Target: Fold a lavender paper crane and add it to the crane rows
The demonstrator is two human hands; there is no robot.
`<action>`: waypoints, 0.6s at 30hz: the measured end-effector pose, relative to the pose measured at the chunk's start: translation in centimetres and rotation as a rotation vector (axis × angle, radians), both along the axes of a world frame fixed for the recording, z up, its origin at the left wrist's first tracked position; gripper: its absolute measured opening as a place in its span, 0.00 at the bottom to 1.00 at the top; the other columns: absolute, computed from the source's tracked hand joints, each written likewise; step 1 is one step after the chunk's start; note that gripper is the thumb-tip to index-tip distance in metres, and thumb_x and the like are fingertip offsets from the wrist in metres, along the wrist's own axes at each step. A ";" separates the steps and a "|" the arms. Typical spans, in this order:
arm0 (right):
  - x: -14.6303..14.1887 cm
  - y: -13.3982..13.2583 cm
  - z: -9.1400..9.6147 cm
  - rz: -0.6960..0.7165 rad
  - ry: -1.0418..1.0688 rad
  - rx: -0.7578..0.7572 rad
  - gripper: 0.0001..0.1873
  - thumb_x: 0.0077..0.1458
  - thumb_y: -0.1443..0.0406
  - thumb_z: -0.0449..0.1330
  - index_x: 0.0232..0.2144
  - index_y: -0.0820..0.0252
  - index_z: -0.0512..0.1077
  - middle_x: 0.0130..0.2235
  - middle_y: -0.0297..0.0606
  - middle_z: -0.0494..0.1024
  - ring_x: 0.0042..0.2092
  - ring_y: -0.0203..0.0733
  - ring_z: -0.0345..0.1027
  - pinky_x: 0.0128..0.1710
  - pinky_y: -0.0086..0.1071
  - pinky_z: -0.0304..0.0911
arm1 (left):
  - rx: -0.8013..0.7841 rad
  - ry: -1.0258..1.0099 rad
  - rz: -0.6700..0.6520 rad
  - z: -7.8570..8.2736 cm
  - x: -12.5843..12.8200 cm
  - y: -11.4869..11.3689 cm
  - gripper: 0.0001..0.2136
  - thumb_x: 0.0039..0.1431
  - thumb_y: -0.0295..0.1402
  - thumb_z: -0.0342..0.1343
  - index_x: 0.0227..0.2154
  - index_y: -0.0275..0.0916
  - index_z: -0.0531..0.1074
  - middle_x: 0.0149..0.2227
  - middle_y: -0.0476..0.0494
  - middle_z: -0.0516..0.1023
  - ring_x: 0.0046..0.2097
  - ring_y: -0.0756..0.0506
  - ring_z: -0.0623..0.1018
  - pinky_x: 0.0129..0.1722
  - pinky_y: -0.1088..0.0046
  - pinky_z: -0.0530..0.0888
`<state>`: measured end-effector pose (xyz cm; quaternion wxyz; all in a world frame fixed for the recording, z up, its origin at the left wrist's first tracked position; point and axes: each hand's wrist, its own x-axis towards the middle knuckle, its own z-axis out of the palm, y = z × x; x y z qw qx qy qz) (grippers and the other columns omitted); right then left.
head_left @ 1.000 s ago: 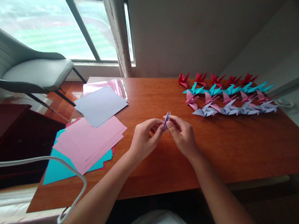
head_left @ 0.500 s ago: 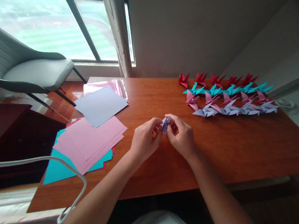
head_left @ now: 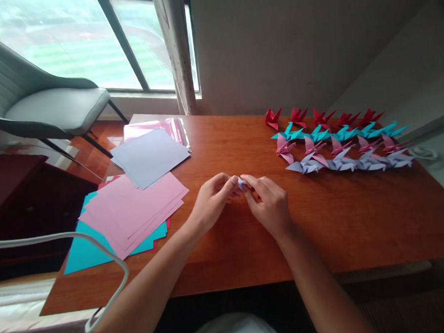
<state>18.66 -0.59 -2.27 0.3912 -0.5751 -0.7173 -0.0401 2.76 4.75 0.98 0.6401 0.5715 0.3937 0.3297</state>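
Note:
A small folded lavender paper piece (head_left: 241, 184) is pinched between the fingertips of my left hand (head_left: 211, 202) and my right hand (head_left: 269, 205), just above the wooden table (head_left: 343, 219). Both hands are closed on it and hide most of it. To the right lie rows of finished paper cranes: red (head_left: 319, 116), teal (head_left: 333, 133), pink (head_left: 330, 146) and lavender (head_left: 347, 163). Flat sheets sit to the left: lavender paper (head_left: 149, 156), pink paper (head_left: 133, 208), teal paper (head_left: 79, 252).
A shiny pink wrapper (head_left: 166, 126) lies at the table's back left. A grey chair (head_left: 43, 105) stands by the window beyond the table. A white cable (head_left: 98, 246) loops at the near left; another white cord (head_left: 422, 151) lies at the right edge.
My hands have drawn closer together and lowered the lavender piece, which stood upright and clearly visible before and is now mostly hidden between my fingertips.

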 end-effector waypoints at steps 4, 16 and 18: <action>-0.1 0.0 0.1 0.018 0.024 -0.011 0.11 0.65 0.68 0.55 0.46 0.55 0.75 0.40 0.42 0.83 0.40 0.44 0.75 0.43 0.37 0.68 | -0.088 -0.017 0.011 0.2 0.0 0.1 0.18 0.59 0.48 0.59 0.30 0.35 0.73 0.32 0.42 0.81 0.35 0.47 0.78 0.33 0.75 0.70; -0.1 0.0 0.5 0.055 0.088 0.016 0.13 0.63 0.71 0.55 0.44 0.54 0.76 0.44 0.41 0.83 0.46 0.45 0.77 0.49 0.39 0.71 | -0.178 -0.074 0.016 0.2 0.0 0.0 0.14 0.57 0.44 0.60 0.35 0.36 0.74 0.34 0.45 0.79 0.37 0.47 0.78 0.35 0.75 0.71; -0.1 0.0 0.6 0.059 0.095 0.014 0.13 0.63 0.71 0.55 0.43 0.55 0.76 0.44 0.41 0.83 0.46 0.45 0.77 0.49 0.40 0.71 | -0.168 -0.064 0.025 0.2 0.1 0.1 0.12 0.56 0.41 0.61 0.34 0.36 0.74 0.33 0.46 0.79 0.36 0.48 0.77 0.34 0.76 0.70</action>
